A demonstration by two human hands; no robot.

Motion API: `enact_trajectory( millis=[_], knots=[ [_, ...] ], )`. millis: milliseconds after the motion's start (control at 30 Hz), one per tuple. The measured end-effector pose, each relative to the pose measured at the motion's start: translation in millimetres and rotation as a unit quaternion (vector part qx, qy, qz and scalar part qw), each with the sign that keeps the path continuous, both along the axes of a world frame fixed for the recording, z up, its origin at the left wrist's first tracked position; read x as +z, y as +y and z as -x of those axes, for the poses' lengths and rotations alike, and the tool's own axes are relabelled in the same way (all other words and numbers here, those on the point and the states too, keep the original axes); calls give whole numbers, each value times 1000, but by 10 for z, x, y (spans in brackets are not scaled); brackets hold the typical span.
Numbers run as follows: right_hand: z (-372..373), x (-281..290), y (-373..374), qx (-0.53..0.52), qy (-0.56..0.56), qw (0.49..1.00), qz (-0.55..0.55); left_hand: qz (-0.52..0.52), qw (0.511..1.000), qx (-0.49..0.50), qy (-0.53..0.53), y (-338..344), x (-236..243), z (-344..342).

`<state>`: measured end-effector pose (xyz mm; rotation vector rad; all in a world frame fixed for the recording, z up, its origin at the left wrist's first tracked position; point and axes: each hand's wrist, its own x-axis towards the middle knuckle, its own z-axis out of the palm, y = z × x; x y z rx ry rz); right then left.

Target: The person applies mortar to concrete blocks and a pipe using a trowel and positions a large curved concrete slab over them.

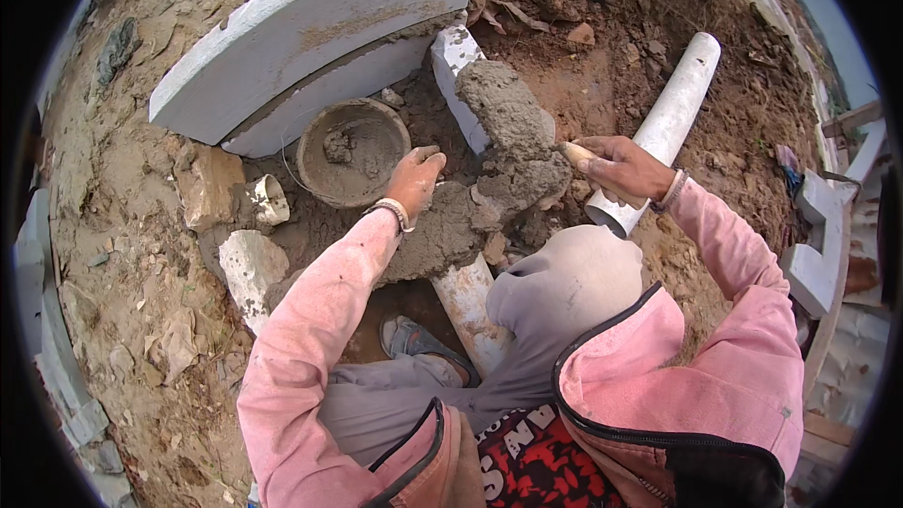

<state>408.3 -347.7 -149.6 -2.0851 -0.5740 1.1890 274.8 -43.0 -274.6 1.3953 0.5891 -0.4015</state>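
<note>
Wet grey mortar [508, 122] lay heaped over a white block [458, 99] in front of a person in a pink jacket [310, 348]. At the heap's right edge, the right hand [625, 169] was closed around a short tan handle [576, 155], its far end against the mortar. The left hand [414, 186], fingers curled, hung just beside the rim of a mortar-caked bucket [329, 196]; whether it grasped anything could not be told. More mortar spread below the bucket toward the heap. Behind the bucket stood a curved white slab [310, 38]; a white pipe [670, 118] lay slanted on reddish soil [602, 9] beyond the right hand, and a short pipe piece [271, 199] sat left of the bucket.
</note>
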Motion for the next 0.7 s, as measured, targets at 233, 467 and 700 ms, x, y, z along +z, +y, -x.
enact_trajectory(
  millis=[233, 467, 700],
  knots=[
    [518, -1, -361, -153, 134, 977, -66, 192, 947, 257, -20, -824, -635, -851],
    [566, -588, -560, -253, 486, 818, -174, 369, 887, 276, -32, -1023, -1019, -1118],
    [464, -470, -611, -219, 471, 838, -167, 429, 865, 253, -59, -1048, -898, -1086]
  ],
)
